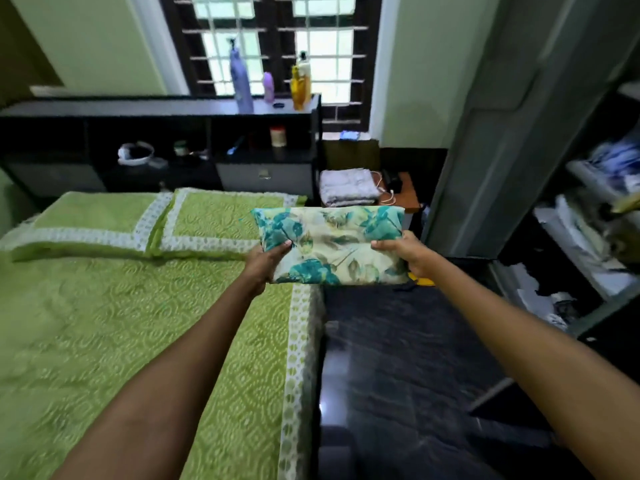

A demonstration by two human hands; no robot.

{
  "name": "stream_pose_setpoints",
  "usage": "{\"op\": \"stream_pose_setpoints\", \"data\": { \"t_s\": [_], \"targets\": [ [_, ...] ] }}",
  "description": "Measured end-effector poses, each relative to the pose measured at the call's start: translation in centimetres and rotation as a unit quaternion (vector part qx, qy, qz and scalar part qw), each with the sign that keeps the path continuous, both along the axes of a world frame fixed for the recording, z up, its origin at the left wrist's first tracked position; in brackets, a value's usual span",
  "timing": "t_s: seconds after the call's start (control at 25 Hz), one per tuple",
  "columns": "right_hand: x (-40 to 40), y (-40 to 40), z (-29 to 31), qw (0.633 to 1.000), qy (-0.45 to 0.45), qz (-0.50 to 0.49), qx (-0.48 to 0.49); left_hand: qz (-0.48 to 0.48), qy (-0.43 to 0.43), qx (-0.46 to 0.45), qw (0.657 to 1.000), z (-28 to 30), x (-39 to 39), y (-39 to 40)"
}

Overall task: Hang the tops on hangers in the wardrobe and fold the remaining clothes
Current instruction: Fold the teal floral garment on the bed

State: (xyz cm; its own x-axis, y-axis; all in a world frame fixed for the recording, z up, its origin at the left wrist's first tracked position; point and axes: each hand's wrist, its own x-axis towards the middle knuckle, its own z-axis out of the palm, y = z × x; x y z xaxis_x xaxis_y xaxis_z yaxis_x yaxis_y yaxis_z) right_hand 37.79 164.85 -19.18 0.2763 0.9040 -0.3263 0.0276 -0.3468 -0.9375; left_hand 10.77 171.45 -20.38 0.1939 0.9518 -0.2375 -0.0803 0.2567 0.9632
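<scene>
Head view, only one given. Both hands grasp a folded floral cloth, cream w/ teal leaf print, held level in the air past the bed's right edge, over the gap btwn bed and wardrobe. Left hand clamps its left end, thumb on top, fingers tucked under and out of sight. Right hand clamps the right end the same way, fingers hidden beneath. What garment it is can't be told from the fold.

Hard to read: wardrobe at right is cut by the frame edge and blurred; shelves hold heaps of pale and dark fabric, single items not separable. Its grey door stands open, edge toward the cloth. A yellow scrap peeks from under the right hand, mostly covered. Small stuff in the dark headboard shelf is too dim to name; bottles on top stand against the bright window.

Edges and room: bed w/ green patterned cover fills the left, white-patterned border along its right edge, just below the cloth's near side. Two pillows lie at the head. Dark floor btwn bed and wardrobe is open, narrow. Beyond the cloth, a folded grey towel stack sits on a small side table, w/ a white cable beside it.
</scene>
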Motion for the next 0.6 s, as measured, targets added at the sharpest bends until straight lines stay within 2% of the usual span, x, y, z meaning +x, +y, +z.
{"op": "stream_pose_setpoints", "data": {
  "t_s": [0.24,0.6],
  "targets": [
    [13.6,1.6,2.4,0.990,0.011,-0.139,0.021,-0.088,-0.031,0.011,0.996,2.6,15.9,6.0],
    [32.2,7.0,4.1,0.934,-0.003,-0.350,0.065,-0.243,-0.084,0.013,0.966,4.3,40.2,18.2]
  ]
}}
